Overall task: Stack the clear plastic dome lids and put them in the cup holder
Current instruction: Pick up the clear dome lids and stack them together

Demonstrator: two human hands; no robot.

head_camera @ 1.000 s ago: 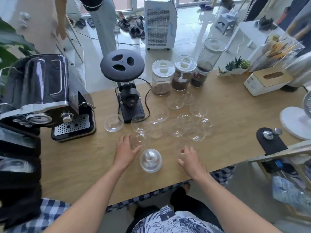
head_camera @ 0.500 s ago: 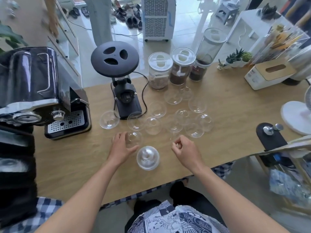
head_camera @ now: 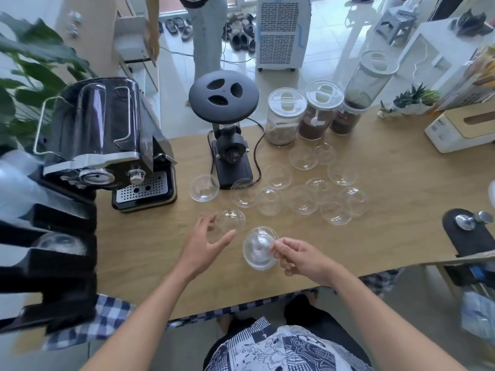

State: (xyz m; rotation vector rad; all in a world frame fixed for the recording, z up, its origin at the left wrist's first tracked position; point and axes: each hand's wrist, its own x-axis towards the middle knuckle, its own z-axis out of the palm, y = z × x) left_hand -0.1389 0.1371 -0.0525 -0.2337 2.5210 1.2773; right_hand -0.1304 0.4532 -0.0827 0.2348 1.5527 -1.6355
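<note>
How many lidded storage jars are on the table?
3, in a row at the back, right of the grinder: left jar, middle jar, taller right jar. None seems hidden.

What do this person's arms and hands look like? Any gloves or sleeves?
Both arms are bare up to the picture's edge: no sleeves, gloves, watch or rings show on the left hand or right hand. Below is a black-and-white patterned garment.

Bright, even daylight from beyond the table (head_camera: 375, 236), floor there washed out. Soft, faint shadows. Strong wide-angle bending toward frame edges. Slight blur left of the table.
</note>
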